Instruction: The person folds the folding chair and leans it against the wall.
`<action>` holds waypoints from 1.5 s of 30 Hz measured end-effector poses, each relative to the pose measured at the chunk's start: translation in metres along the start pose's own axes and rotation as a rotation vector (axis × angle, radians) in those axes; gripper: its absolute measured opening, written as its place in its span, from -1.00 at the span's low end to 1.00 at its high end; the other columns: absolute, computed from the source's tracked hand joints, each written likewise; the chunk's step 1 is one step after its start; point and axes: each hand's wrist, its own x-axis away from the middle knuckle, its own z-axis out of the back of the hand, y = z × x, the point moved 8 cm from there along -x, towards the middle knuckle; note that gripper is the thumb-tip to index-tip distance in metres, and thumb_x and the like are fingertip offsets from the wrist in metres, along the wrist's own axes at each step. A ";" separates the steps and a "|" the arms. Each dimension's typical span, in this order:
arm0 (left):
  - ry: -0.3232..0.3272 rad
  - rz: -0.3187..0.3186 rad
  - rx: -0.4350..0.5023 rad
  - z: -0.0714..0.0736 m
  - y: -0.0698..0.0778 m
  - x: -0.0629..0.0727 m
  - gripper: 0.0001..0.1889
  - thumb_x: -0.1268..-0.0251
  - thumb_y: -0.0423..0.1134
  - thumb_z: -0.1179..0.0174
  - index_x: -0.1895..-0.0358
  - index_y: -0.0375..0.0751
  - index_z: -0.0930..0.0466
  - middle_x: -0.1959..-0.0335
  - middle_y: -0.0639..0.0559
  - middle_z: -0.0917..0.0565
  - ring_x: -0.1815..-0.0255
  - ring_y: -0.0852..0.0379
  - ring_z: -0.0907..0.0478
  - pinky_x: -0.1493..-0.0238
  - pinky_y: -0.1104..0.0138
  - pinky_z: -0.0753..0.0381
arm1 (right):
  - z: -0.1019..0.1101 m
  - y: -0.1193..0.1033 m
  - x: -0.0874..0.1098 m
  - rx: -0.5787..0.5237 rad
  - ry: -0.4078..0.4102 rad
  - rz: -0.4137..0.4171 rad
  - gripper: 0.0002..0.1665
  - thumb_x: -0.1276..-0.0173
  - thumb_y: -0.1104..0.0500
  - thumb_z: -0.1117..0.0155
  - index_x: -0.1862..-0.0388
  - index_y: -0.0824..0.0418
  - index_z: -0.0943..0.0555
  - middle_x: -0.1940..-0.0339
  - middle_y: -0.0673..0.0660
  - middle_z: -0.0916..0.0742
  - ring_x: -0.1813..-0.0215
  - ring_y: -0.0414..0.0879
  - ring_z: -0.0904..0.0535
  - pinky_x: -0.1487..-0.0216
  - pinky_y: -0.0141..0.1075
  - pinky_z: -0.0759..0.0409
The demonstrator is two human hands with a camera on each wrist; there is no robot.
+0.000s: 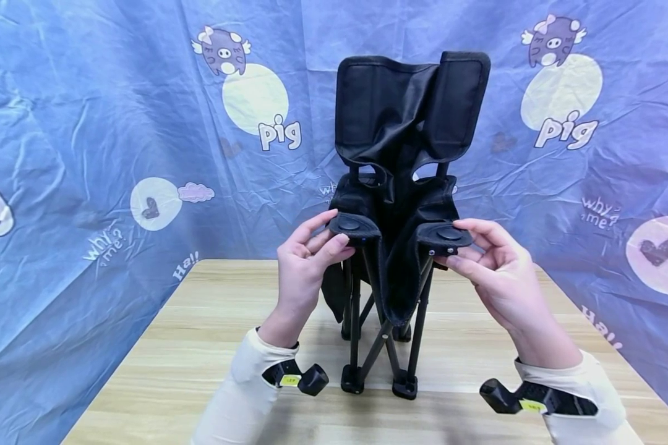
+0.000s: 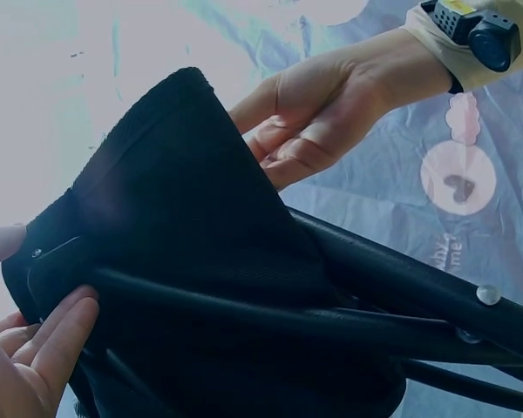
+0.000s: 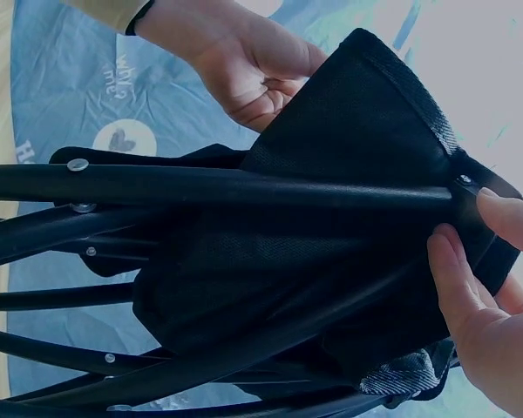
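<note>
A black folding chair stands upright on its feet, partly folded, its fabric seat sagging between crossed metal legs. At its front left corner, my left hand pinches the fabric-covered seat corner between thumb and fingers. My right hand grips the front right corner the same way. The fabric backrest rises behind, creased down its middle. In the left wrist view, the left fingers touch the underside near a tube end. The right wrist view has the right fingers around the other corner, by a small rivet.
The chair's feet rest on a light wooden table. A blue printed cloth hangs behind and at both sides. A small black camera is strapped to each wrist over pale sleeves.
</note>
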 end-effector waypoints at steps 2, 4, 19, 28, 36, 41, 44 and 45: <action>-0.001 -0.004 0.000 -0.001 0.000 0.001 -0.52 -0.20 -0.52 -0.22 -0.21 -0.63 -0.43 -0.02 -0.54 -0.59 0.18 0.04 -0.74 0.15 0.18 -0.76 | -0.001 0.000 0.000 0.004 -0.002 0.003 -0.41 -0.22 0.79 0.05 -0.21 0.51 -0.47 -0.10 0.34 -0.65 -0.01 0.10 -0.71 -0.07 -0.17 -0.68; -0.003 -0.006 -0.001 -0.002 0.000 0.002 -0.52 -0.20 -0.50 -0.23 -0.20 -0.62 -0.44 -0.02 -0.53 -0.60 0.19 0.04 -0.74 0.15 0.17 -0.76 | -0.001 0.001 0.000 0.009 -0.004 0.004 -0.41 -0.22 0.79 0.05 -0.20 0.50 -0.48 -0.08 0.34 -0.65 0.00 0.10 -0.71 -0.07 -0.17 -0.69; -0.020 -0.024 -0.011 -0.012 0.000 0.006 -0.53 -0.21 -0.52 -0.21 -0.20 -0.63 -0.44 -0.02 -0.52 -0.61 0.18 0.04 -0.74 0.17 0.16 -0.76 | -0.006 0.002 0.000 0.035 -0.008 0.008 -0.41 -0.21 0.79 0.05 -0.19 0.48 -0.49 -0.05 0.33 -0.67 -0.02 0.08 -0.71 -0.08 -0.15 -0.68; -0.035 -0.028 -0.005 -0.017 -0.001 0.008 -0.54 -0.21 -0.51 -0.23 -0.19 -0.61 -0.45 -0.01 -0.49 -0.62 0.18 0.03 -0.74 0.17 0.14 -0.76 | -0.008 0.003 -0.001 0.035 -0.016 0.007 -0.41 -0.21 0.78 0.04 -0.19 0.48 -0.49 -0.05 0.32 -0.67 -0.02 0.08 -0.71 -0.09 -0.18 -0.68; -0.044 -0.030 0.007 -0.022 -0.001 0.008 -0.54 -0.21 -0.52 -0.24 -0.18 -0.63 -0.45 0.00 -0.50 -0.62 0.20 0.04 -0.74 0.18 0.12 -0.77 | -0.010 0.002 -0.002 0.060 -0.015 -0.001 -0.42 -0.22 0.76 0.00 -0.19 0.46 -0.49 -0.07 0.31 -0.67 -0.01 0.08 -0.71 -0.06 -0.18 -0.69; -0.053 -0.028 0.014 -0.024 -0.002 0.008 -0.53 -0.21 -0.49 -0.26 -0.19 -0.63 -0.45 0.00 -0.51 -0.61 0.20 0.04 -0.74 0.19 0.13 -0.77 | -0.011 0.002 -0.003 0.062 -0.027 -0.006 -0.39 -0.20 0.78 0.02 -0.20 0.47 -0.48 -0.08 0.31 -0.66 0.02 0.07 -0.72 -0.05 -0.18 -0.70; -0.055 -0.030 0.010 -0.025 -0.002 0.008 -0.52 -0.21 -0.49 -0.26 -0.19 -0.64 -0.45 -0.01 -0.51 -0.61 0.20 0.04 -0.74 0.19 0.13 -0.77 | -0.012 0.002 -0.003 0.059 -0.032 -0.006 -0.42 -0.23 0.76 -0.01 -0.21 0.46 -0.49 -0.05 0.31 -0.68 0.04 0.06 -0.73 -0.02 -0.23 -0.70; -0.057 -0.031 0.007 -0.025 -0.001 0.008 -0.52 -0.21 -0.50 -0.25 -0.19 -0.64 -0.44 -0.01 -0.51 -0.61 0.20 0.05 -0.74 0.19 0.13 -0.77 | -0.012 0.002 -0.003 0.058 -0.035 -0.007 -0.43 -0.24 0.74 -0.04 -0.21 0.46 -0.49 -0.05 0.30 -0.68 0.04 0.06 -0.73 -0.02 -0.24 -0.70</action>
